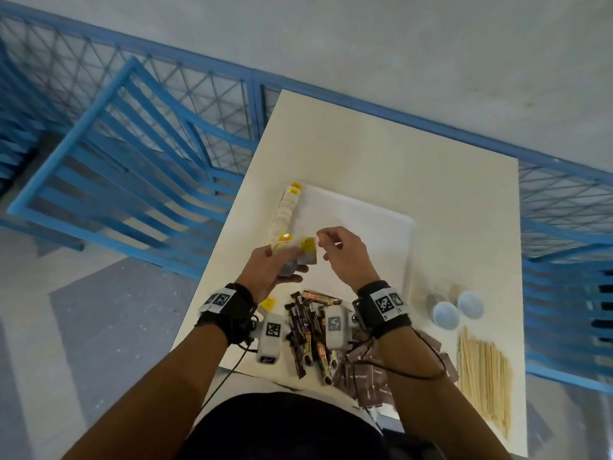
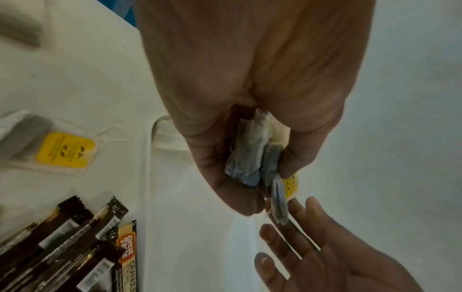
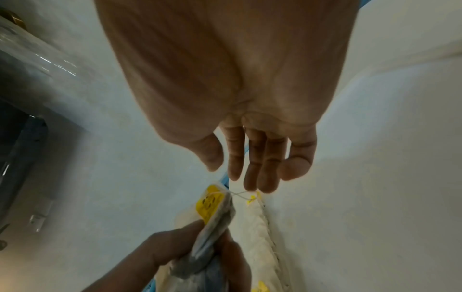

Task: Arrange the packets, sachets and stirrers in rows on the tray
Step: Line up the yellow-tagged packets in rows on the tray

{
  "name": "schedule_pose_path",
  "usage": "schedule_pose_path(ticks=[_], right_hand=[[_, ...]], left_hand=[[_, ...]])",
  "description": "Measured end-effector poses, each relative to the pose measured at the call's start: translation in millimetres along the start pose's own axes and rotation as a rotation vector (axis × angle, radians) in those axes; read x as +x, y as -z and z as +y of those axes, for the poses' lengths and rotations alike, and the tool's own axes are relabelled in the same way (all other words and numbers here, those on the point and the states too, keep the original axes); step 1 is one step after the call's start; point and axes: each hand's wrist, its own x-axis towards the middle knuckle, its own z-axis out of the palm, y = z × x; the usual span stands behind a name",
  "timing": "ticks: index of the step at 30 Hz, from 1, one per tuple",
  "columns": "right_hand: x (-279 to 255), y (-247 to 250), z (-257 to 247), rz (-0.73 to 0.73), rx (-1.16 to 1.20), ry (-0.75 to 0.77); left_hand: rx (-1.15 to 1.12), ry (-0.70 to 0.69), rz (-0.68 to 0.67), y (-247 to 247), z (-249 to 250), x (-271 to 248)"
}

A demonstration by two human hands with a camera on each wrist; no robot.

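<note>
The left hand [image 2: 240, 122] pinches tea bags [image 2: 252, 158]; only the right-wrist view shows the right hand [image 3: 250, 138] spread.

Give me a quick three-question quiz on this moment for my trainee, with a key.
1. True or false: the right hand holds a tea bag.
2. Which hand grips the bunch of tea bags? A) left B) right C) neither
3. Fill in: the finished row of tea bags lies along the tray's ____ edge.

Key: 1 false, its fingers are loose and hold nothing. 2 A, the left hand. 3 left.
</note>
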Motion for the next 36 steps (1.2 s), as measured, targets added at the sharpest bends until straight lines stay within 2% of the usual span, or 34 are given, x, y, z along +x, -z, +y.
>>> schedule_pose_path(ticks=[5, 16, 27, 36], right_hand=[[-3, 7, 7, -0.12, -0.076, 0.043], [-5, 31, 0, -0.067, -0.203, 0.167], [5, 21, 9, -0.111, -0.044, 0.127], [-3, 4, 18, -0.121, 0.068, 0.084]], left_hand=[[0.044, -0.02, 0.003, -4, 0, -2], [0.145, -0.029, 0.038, -3, -8, 0], [0.117, 0.021, -0.124, 1, 1, -5], [-0.02, -0.003, -0.044, 0, 0, -1]])
